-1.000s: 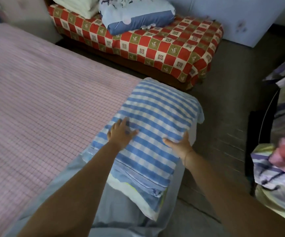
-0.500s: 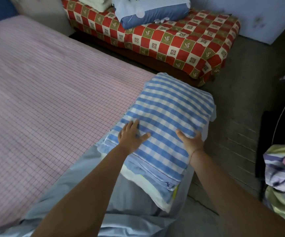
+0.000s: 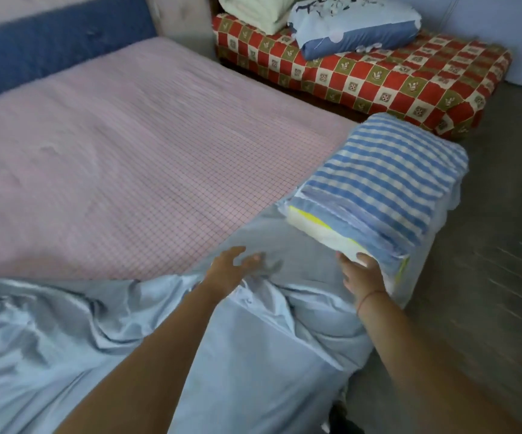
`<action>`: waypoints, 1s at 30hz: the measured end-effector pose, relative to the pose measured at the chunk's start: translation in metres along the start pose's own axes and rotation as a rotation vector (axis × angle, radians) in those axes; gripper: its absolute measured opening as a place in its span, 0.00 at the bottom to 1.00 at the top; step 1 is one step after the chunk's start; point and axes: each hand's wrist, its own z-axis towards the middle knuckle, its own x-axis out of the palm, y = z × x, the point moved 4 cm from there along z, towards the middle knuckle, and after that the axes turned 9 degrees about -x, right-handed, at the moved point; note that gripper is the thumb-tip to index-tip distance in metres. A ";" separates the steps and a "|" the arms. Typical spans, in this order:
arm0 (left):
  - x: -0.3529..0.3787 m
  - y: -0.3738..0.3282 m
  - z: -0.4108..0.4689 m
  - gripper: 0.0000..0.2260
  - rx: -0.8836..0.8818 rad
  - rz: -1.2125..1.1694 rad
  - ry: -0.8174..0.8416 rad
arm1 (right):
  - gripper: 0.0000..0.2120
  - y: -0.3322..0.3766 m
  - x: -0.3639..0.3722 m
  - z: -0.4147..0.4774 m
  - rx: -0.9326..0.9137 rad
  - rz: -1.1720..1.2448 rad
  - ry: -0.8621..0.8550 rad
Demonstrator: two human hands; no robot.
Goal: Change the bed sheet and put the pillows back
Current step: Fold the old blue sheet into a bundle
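One pillow (image 3: 388, 177), bed (image 3: 128, 151) corner, right hand (image 3: 361, 274) touching

Two hands (image 3: 226, 272) (image 3: 363, 278) — two pillows (image 3: 388, 177) (image 3: 356, 26)

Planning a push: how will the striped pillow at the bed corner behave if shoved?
Probably soft: the striped pillow droops at its far end, so it would squash before sliding. It sits at the corner of the bed on the loose blue sheet, so it may drag the cloth or tip off.
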 end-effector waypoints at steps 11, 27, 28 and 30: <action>-0.075 0.232 -0.162 0.26 -0.244 -0.034 -0.097 | 0.13 -0.116 0.078 -0.207 0.155 -0.071 0.293; -0.078 0.345 -0.353 0.27 -0.245 -0.211 -0.229 | 0.28 -0.146 0.118 -0.394 0.045 -0.160 0.572; -0.079 0.352 -0.361 0.26 -0.245 -0.215 -0.234 | 0.28 -0.150 0.119 -0.405 0.042 -0.169 0.577; -0.086 0.369 -0.379 0.26 -0.250 -0.215 -0.251 | 0.27 -0.157 0.123 -0.426 0.046 -0.187 0.586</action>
